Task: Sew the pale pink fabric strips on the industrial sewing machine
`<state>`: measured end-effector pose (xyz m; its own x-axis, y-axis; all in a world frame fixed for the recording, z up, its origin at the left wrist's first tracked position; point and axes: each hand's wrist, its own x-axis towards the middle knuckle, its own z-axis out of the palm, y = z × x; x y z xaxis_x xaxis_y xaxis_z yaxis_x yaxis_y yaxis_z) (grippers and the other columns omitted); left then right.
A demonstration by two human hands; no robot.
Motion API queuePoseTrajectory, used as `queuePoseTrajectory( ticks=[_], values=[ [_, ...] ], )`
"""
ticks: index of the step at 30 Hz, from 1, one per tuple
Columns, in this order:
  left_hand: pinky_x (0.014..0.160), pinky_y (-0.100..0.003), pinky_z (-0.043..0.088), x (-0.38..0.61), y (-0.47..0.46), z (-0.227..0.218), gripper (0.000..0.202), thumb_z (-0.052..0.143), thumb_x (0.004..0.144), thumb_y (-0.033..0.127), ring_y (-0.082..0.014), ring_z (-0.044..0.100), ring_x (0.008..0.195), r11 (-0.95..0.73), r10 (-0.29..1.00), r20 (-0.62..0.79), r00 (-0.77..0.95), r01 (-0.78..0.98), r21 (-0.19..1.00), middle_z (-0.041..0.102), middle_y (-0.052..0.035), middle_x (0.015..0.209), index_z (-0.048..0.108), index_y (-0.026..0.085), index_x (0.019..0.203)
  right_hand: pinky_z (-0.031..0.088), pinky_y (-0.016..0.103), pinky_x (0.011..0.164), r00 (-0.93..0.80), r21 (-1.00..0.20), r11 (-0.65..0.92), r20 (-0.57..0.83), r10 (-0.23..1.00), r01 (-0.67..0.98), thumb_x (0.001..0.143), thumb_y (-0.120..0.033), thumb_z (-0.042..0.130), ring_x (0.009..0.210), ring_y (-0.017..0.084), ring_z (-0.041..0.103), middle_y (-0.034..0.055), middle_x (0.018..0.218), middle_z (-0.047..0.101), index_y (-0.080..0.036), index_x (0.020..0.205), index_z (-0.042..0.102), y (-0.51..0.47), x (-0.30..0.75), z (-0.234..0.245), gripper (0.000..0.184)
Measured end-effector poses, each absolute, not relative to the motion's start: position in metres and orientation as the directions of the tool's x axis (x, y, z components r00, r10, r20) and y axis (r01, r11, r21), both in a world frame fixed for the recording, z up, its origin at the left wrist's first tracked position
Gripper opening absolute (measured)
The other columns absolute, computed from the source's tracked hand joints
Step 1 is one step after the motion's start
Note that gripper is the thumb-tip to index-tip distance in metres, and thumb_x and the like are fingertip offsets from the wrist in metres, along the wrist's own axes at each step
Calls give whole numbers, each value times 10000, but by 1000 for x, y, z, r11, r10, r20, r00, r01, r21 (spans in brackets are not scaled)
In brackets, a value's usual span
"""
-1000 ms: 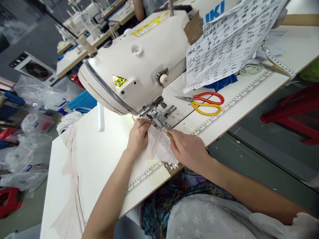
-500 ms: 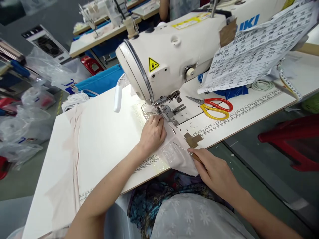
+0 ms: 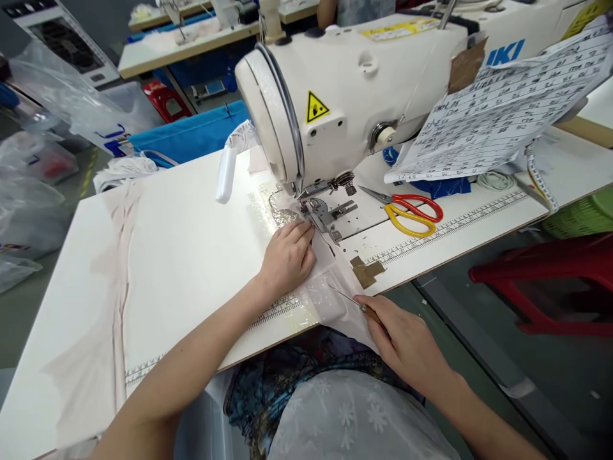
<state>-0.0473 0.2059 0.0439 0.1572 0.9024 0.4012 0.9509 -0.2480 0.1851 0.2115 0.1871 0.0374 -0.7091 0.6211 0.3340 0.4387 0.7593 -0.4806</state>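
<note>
My left hand lies just in front of the needle and presser foot of a white sewing machine. Its curled fingers press together on a strip of pale pink fabric, which runs under the foot and hangs over the table's front edge. Closed around the wooden handle of an awl is my right hand. The awl's thin metal shaft points up and left over the fabric. Whether its tip touches the cloth I cannot tell.
Scissors with red and yellow handles lie right of the needle plate. Handwritten paper leans against the machine. More pale pink fabric spreads along the table's left side. A red stool stands at the right. Another person is partly visible behind.
The camera view has shifted and turned slightly. Both hands keep nearly the same places by the machine, the left on the fabric and the right around the awl; the awl's tip sits slightly lower.
</note>
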Motion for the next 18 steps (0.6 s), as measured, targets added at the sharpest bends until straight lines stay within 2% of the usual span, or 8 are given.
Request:
queuePoseTrajectory(
  ticks=[7, 18],
  values=[
    [1076, -483, 480, -48, 207, 46, 412, 422, 921, 158, -281, 546, 1275, -196, 930, 351, 111, 956, 217, 637, -148, 1315, 622, 101, 1276, 587, 315, 671, -708, -440, 777, 356, 611, 450, 967, -93, 382, 838, 224, 737, 121, 998, 741, -141, 1191, 537, 192, 207, 43, 277],
    [1100, -474, 452, -44, 205, 43, 410, 421, 942, 189, -287, 511, 1308, -179, 930, 350, 116, 972, 152, 602, -158, 1353, 593, 89, 1301, 575, 314, 605, -706, -387, 787, 361, 609, 481, 966, -90, 389, 767, 232, 745, 123, 937, 741, -115, 1155, 562, 197, 198, 50, 258]
  ],
)
